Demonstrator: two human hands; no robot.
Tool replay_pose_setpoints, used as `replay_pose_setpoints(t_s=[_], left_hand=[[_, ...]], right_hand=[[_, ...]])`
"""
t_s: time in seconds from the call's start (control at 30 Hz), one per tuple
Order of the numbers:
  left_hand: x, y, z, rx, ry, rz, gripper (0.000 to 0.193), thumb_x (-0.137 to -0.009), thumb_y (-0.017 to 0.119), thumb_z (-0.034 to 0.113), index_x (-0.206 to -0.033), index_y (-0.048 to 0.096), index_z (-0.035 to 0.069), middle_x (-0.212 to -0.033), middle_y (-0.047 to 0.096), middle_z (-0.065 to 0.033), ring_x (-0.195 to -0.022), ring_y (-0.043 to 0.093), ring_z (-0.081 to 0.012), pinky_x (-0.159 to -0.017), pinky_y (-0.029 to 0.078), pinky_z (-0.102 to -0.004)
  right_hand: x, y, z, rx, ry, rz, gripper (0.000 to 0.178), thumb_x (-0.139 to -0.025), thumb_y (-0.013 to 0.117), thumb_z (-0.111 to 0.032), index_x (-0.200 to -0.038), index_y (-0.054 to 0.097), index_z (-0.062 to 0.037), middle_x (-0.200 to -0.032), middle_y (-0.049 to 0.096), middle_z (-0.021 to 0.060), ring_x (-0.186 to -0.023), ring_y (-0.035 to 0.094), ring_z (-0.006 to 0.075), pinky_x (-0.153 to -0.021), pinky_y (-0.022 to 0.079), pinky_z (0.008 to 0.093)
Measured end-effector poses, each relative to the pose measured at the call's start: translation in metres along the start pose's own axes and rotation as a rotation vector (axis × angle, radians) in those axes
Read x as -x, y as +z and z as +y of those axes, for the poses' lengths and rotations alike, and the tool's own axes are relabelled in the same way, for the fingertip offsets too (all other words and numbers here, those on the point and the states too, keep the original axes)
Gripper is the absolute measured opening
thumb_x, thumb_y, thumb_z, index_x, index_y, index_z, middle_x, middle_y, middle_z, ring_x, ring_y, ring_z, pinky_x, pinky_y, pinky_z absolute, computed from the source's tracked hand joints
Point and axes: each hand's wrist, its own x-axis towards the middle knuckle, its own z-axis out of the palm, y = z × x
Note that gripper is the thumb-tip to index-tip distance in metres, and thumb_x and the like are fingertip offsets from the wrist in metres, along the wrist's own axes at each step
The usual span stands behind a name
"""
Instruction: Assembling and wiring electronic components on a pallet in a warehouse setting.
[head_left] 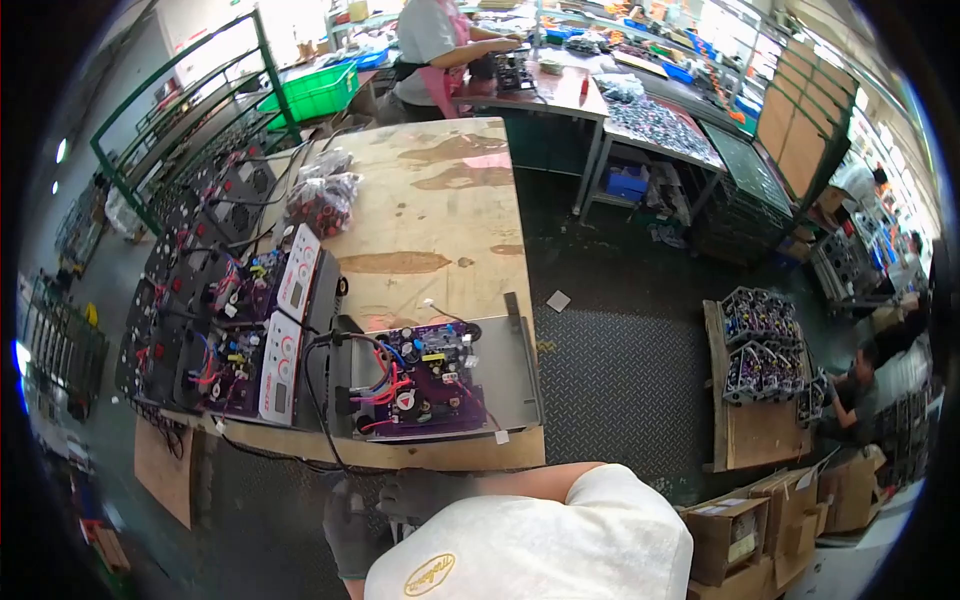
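My left hand (350, 530), in a grey glove, is below the table's front edge, close to my body. Its fingers look closed, at the spot where a black cable (322, 420) comes down over the edge. Beside it, my right hand (425, 493), in a dark glove, reaches across with curled fingers; a small whitish piece shows under it. What either hand grips is too dark to make out. On the table just beyond lies an open metal chassis (512, 375) carrying a purple circuit board (440, 385) with red and blue wires.
Several black-cased units with white front panels (283, 365) crowd the left of the wooden table (440, 215). Behind them lies a plastic bag of parts (325, 200). A co-worker (430, 50) stands at the far bench. A pallet (760, 440) with assemblies and cardboard boxes (730, 535) are at right.
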Motion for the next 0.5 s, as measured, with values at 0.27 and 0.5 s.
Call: replay_pose_setpoints(t_s=[0.27,0.5], left_hand=[[-0.024,-0.011,0.024,-0.029,-0.035,0.030,0.031,-0.083,0.055,0.019,-0.107,0.060,0.001,-0.107,0.060,-0.0196,-0.099,0.058,-0.0361,-0.084,0.046,-0.0393],[-0.063,-0.040,-0.059,-0.026,0.047,-0.086,0.030,-0.080,0.057,0.018,-0.105,0.060,0.001,-0.103,0.061,-0.0186,-0.096,0.058,-0.0352,-0.082,0.046,-0.0403]], right_hand=[[-0.013,-0.001,0.012,-0.192,0.113,0.154,0.023,-0.082,0.055,-0.025,-0.097,0.058,-0.0074,-0.085,0.059,0.0091,-0.081,0.058,0.0251,-0.069,0.047,0.0395],[-0.064,0.069,0.028,-0.752,0.345,0.145,0.024,-0.084,0.053,-0.024,-0.099,0.060,-0.0067,-0.090,0.062,0.0115,-0.089,0.060,0.0275,-0.075,0.048,0.0391]])
